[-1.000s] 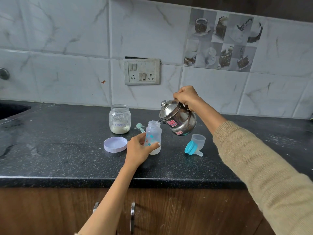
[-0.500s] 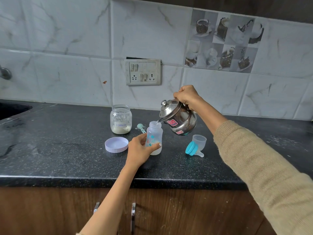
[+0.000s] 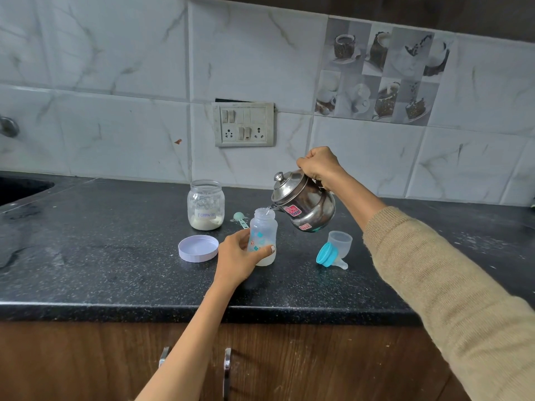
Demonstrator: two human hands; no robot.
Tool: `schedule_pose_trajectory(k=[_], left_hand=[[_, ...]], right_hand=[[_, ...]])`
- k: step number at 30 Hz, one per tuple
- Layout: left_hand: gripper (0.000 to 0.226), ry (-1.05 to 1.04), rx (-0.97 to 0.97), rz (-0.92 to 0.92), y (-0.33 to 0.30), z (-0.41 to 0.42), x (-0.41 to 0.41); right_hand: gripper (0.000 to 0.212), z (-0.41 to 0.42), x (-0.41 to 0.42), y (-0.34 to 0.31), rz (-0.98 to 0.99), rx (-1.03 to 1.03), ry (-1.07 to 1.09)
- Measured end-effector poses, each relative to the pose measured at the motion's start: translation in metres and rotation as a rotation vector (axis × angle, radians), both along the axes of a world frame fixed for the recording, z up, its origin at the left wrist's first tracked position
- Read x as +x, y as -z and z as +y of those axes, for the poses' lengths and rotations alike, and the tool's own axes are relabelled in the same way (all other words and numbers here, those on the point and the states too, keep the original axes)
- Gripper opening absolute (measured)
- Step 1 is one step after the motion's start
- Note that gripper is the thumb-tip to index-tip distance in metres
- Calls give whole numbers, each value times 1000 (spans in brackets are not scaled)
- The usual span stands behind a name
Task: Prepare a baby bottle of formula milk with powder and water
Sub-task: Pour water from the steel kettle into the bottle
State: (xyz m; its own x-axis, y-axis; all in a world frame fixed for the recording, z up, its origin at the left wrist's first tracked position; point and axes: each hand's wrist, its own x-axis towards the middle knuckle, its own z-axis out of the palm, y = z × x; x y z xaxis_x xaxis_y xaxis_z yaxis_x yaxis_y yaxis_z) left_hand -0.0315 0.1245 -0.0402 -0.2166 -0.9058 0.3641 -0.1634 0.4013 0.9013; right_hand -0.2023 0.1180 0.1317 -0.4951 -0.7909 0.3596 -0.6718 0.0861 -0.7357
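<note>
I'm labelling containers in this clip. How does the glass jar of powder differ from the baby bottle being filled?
The clear glass formula jar is wide and squat, stands free, and bears a handwritten label; the slim clear plastic baby bottle has blue prints and is held by the left hand. The jar holds only powder; the bottle receives water from the steel kettle. Both stand upright, uncapped, on the black counter.

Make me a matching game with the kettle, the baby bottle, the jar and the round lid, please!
Things:
1. steel kettle
2. baby bottle
3. formula jar
4. white lid

States:
A. lying flat on the counter
B. tilted, pouring
C. open, powder at the bottom
D. upright, held by the left hand

Pairs: 1-B, 2-D, 3-C, 4-A
</note>
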Motion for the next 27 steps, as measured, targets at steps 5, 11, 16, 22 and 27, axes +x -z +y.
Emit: schedule_pose_trajectory(k=[5,11,16,22,27], left_hand=[[44,5,-1,4,0,0,0],[46,2,-4,0,0,-1,0],[42,3,-8,0,0,-1,0],[46,-1,-5,-2,2,-2,0],[47,-5,-8,-1,4,-4,0]], right_hand=[[30,1,0,0,19,15,8],[28,2,2,-1,29,9,8],[26,4,3,-2,33,9,3],[26,5,3,-3,24,3,-5],[24,5,4,-4,27,3,-9]])
